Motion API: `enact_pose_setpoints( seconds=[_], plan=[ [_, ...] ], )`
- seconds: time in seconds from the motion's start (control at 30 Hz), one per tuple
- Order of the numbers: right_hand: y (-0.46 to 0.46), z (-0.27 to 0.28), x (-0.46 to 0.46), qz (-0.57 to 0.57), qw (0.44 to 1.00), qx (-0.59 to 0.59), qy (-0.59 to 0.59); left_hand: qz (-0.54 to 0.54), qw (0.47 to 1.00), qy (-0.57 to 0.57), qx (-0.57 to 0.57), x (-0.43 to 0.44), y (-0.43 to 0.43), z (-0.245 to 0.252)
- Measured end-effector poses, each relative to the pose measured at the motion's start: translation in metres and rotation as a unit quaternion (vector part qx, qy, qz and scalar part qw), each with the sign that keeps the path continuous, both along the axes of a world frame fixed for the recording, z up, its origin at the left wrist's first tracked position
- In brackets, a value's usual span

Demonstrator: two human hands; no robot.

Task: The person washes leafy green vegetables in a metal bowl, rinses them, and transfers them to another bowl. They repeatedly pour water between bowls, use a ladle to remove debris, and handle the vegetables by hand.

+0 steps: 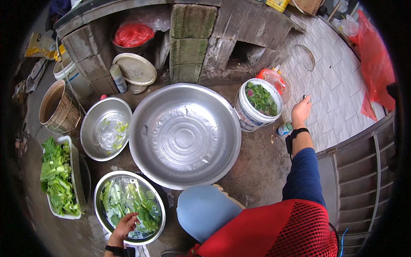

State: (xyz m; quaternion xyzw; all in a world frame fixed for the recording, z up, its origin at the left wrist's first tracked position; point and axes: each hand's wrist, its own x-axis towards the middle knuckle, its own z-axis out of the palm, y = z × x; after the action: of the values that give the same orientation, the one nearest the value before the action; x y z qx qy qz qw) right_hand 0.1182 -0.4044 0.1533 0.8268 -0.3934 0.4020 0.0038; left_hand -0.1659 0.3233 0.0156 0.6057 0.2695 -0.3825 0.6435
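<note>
My right hand (301,112) grips the dark handle end of a wire-mesh skimmer (307,61), whose round mesh head reaches out over white tiles. Low on the left, my left hand (126,225) hovers at the near side of a steel basin (97,205) of water. Leafy greens (141,205) with pale stalks float in that water. The fingers of this hand are loosely bent, with no object seen in them. Between my hands lies a large, wide metal basin (184,135) with nothing in it but a shiny ringed bottom.
A smaller steel basin (106,125) holds water and green scraps. Left of it, a white plastic basket (75,173) is heaped with greens. A white bucket (249,120) of leaves stands near a small can (284,128). Concrete blocks (189,41) line the back; a metal gate (359,180) borders the right.
</note>
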Motion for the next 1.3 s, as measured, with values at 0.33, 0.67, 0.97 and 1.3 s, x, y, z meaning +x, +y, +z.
enact_pose_setpoints(
  seconds=[0.33, 0.67, 0.97, 1.3],
  plan=[
    [-0.002, -0.093, 0.010, 0.089, 0.975, 0.041, 0.202, -0.005, 0.999, 0.018, 0.029, 0.020, -0.019, 0.012],
    [0.032, -0.072, 0.011, 0.328, 0.930, 0.165, -0.012, 0.063, 0.998, 0.012, 0.030, 0.014, -0.011, 0.007],
    [0.194, -0.031, -0.055, 0.496, 0.577, 0.646, -0.062, 0.082, 0.996, -0.015, 0.012, -0.016, 0.009, -0.021],
    [0.225, -0.104, -0.105, 0.435, 0.669, 0.562, 0.218, 0.152, 0.986, -0.066, 0.028, -0.044, 0.029, -0.052]
  ],
)
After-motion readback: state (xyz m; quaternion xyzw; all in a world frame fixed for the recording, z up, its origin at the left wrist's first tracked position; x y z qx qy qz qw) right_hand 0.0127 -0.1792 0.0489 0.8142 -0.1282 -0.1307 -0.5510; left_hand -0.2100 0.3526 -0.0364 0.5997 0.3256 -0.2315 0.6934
